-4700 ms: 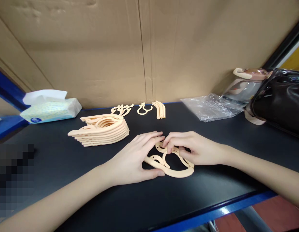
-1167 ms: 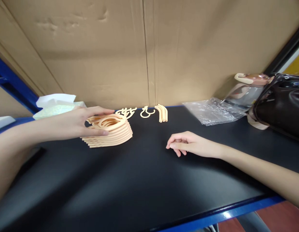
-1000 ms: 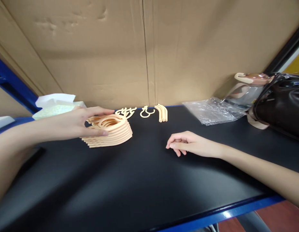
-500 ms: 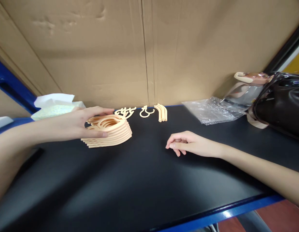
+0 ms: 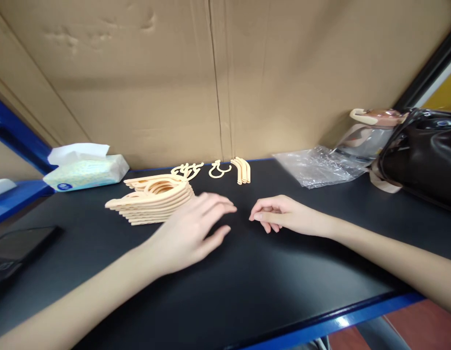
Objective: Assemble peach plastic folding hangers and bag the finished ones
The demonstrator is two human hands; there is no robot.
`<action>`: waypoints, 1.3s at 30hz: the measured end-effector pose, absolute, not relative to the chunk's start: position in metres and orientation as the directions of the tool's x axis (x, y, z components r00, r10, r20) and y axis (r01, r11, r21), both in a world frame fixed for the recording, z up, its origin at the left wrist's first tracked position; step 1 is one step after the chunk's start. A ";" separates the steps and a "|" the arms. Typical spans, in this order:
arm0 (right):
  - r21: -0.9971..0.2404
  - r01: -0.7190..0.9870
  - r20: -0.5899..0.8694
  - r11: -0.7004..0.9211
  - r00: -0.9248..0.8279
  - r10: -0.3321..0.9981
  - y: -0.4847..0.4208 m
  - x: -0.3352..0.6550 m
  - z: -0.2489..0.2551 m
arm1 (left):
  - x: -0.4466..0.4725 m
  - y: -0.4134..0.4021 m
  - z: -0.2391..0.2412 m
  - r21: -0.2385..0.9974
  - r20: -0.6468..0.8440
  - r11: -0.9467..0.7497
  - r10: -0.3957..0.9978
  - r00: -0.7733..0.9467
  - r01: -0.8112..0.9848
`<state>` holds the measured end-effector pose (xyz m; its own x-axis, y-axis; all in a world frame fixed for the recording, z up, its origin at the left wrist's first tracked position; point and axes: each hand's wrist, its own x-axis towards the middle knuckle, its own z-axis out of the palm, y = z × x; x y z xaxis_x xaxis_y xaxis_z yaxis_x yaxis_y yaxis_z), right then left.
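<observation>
A stack of cream plastic clothes hangers (image 5: 148,201) lies at the left of the black table. Just in front of its right end, my left hand (image 5: 196,228) is open, thumb and fingers apart, with nothing in it. It partly covers the stack; whether it touches it I cannot tell. A short way to the right, my right hand (image 5: 274,214) hovers over or rests on the table. Its fingers are loosely curled and slightly apart, and no object shows in them. Behind lie cream hooks (image 5: 187,170), a separate hook group (image 5: 218,169) and several curved cream bars (image 5: 242,170).
A tissue pack (image 5: 88,172) stands at the back left, a dark flat device (image 5: 21,248) at the left edge. Clear plastic wrap (image 5: 316,167), a see-through bottle (image 5: 369,136) and a dark bag (image 5: 425,155) are at the right. Cardboard (image 5: 155,87) stands behind the table.
My left hand has let go of the hanger stack and moved right, toward the front of it. The top hanger now sticks out farther left. My right hand has hardly moved.
</observation>
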<state>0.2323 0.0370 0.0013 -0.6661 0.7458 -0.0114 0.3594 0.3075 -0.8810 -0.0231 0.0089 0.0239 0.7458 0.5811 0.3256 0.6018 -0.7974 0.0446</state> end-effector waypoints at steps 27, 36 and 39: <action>-0.314 0.887 0.108 0.339 -0.322 0.941 0.138 0.219 0.030 | -0.026 0.013 -0.002 0.203 0.161 -0.766 0.641 0.750 0.611; -0.336 0.915 0.119 0.222 -0.192 0.974 0.181 0.205 0.010 | -0.026 0.013 0.001 0.205 0.158 -0.767 0.639 0.753 0.608; -0.357 0.908 0.129 0.220 -0.186 0.974 0.183 0.204 0.006 | -0.025 0.014 0.001 0.201 0.154 -0.766 0.640 0.752 0.611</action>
<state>0.2041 0.1835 0.0057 -0.1857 0.9741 0.1292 0.9078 0.2204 -0.3569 -0.0255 0.0138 0.0009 0.7525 0.6403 0.1542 0.6107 -0.7660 0.2009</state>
